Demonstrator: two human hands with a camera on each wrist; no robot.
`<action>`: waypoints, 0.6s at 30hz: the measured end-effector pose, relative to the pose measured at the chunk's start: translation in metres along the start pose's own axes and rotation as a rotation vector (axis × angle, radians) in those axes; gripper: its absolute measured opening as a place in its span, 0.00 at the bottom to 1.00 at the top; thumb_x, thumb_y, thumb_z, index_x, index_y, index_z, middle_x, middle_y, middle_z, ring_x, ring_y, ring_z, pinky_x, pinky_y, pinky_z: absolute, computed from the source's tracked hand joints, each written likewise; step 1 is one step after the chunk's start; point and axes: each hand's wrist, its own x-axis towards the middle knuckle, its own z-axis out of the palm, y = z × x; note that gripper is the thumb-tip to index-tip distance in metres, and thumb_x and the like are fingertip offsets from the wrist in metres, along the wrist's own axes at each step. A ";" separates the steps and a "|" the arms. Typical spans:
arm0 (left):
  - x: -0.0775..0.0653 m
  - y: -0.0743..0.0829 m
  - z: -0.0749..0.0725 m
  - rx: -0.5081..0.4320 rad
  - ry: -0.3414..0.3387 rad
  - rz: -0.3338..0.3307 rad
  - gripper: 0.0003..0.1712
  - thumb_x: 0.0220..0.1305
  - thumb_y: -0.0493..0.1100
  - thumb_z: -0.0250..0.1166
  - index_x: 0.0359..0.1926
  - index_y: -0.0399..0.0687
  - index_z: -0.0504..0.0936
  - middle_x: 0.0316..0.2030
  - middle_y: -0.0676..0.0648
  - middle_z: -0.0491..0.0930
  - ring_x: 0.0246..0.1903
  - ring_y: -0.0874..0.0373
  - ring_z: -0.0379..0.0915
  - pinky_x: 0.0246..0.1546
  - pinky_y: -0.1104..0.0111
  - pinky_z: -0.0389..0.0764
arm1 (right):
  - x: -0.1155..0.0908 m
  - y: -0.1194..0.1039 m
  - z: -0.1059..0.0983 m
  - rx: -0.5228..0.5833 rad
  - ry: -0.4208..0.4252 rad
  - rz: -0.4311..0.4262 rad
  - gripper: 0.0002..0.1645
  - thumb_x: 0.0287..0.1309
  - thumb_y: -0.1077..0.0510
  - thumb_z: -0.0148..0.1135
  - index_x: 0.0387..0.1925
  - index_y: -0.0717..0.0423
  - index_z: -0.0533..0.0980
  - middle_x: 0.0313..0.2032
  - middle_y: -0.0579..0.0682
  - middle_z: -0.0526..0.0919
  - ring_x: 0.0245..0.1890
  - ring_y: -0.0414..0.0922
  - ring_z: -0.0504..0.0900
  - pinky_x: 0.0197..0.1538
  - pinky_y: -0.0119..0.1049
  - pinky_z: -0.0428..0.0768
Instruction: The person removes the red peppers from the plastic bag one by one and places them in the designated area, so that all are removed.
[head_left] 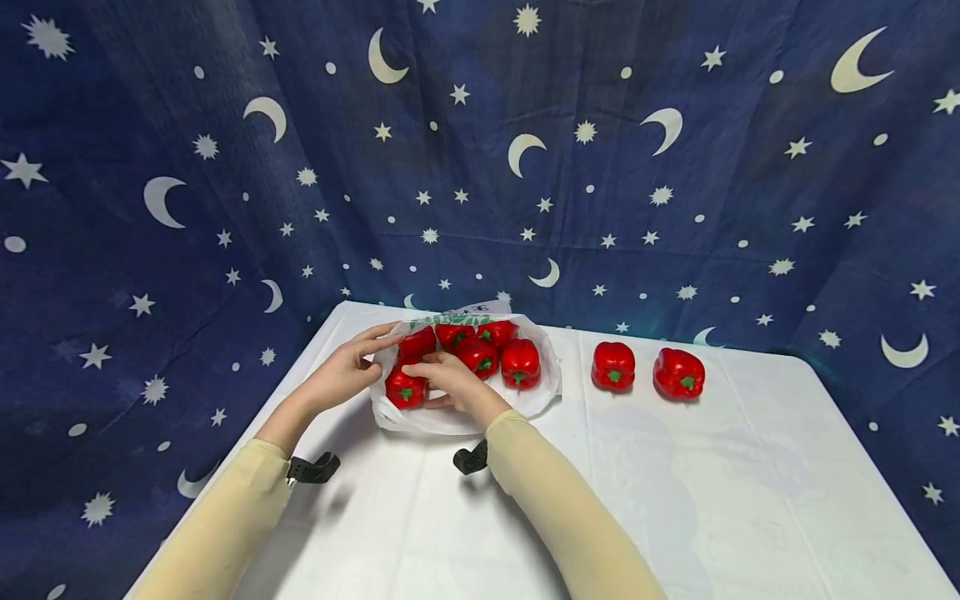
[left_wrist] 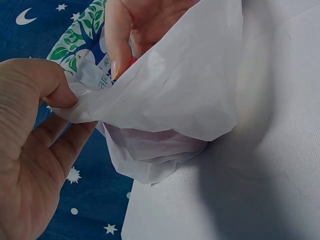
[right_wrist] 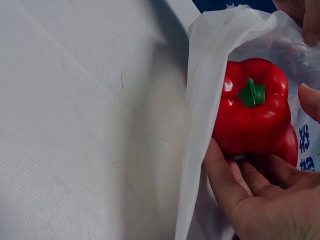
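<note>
A white plastic bag (head_left: 540,400) with green leaf print lies with its mouth toward me, several red bell peppers inside. My left hand (head_left: 348,371) is at the bag's left side; in the left wrist view its thumb and fingers pinch the bag's edge (left_wrist: 85,107). My right hand (head_left: 457,383) reaches into the bag beside the front-left bell pepper (right_wrist: 255,115), whose green stem faces the opening. In the right wrist view its fairly straight fingers (right_wrist: 225,180) lie against the lower side of that pepper, and its thumb stands apart from it.
Two more red bell peppers (head_left: 613,367) (head_left: 678,373) sit on the white-covered table (head_left: 750,467) to the right of the bag. A dark blue curtain (head_left: 480,150) with moons and stars hangs behind the table and along its left side.
</note>
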 end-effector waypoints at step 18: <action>0.000 -0.001 0.000 0.005 -0.007 -0.016 0.38 0.62 0.26 0.52 0.71 0.53 0.75 0.77 0.52 0.59 0.56 0.51 0.65 0.28 0.68 0.71 | 0.002 0.003 0.012 -0.070 0.032 0.005 0.54 0.51 0.47 0.78 0.74 0.60 0.63 0.69 0.56 0.67 0.61 0.54 0.73 0.53 0.53 0.82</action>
